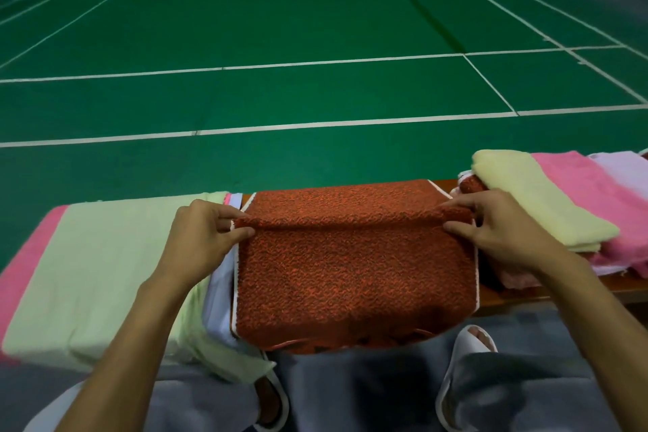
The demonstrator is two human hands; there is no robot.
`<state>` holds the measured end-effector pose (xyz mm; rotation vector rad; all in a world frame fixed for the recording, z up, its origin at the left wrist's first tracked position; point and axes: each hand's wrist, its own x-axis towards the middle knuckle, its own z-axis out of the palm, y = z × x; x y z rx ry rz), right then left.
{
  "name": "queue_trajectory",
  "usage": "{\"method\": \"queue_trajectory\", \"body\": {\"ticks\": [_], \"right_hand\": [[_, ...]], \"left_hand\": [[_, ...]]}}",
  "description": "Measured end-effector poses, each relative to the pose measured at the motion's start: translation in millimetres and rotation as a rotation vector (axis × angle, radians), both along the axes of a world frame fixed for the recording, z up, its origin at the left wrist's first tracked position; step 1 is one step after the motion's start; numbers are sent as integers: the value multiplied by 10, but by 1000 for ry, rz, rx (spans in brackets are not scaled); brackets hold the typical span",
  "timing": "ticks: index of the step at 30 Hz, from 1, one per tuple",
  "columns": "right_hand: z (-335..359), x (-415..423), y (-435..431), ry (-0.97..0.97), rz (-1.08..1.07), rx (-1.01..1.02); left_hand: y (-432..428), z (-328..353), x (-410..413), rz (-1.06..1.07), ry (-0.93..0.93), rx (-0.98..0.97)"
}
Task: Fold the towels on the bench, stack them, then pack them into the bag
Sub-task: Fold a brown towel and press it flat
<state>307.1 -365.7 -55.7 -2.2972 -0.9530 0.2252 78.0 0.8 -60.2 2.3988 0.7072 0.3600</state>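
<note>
Toward the left end of the bench I see a pale green towel spread flat over a pink towel. Next, my left hand pinches the left edge of the rust-red towel, which lies across the bench's middle, its near edge hanging over the front. My right hand pinches the same raised fold at the right edge. A yellow towel, folded, tops a pile at the right end.
</note>
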Motion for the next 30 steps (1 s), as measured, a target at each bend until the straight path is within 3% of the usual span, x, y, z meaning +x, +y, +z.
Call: {"method": "queue_trajectory", "body": {"ticks": [3, 5, 11, 14, 18, 23, 27, 30], "right_hand": [[104, 26, -30, -121, -40, 10], [223, 0, -26, -116, -78, 65], [345, 76, 143, 423, -273, 419], [338, 173, 342, 698, -317, 562], [379, 382, 625, 753, -303, 874], [600, 473, 643, 466, -189, 1060], [623, 230, 379, 405, -142, 1045], [538, 12, 124, 417, -99, 752]], "left_hand": [[-4, 86, -53, -14, 27, 56], [-41, 156, -58, -9, 12, -80], [-97, 278, 102, 53, -179, -683], [-69, 221, 305, 34, -290, -830], [98, 220, 644, 23, -545, -792], [137, 501, 677, -51, -818, -615], [36, 493, 318, -85, -760, -576], [62, 355, -31, -162, -575, -598]]}}
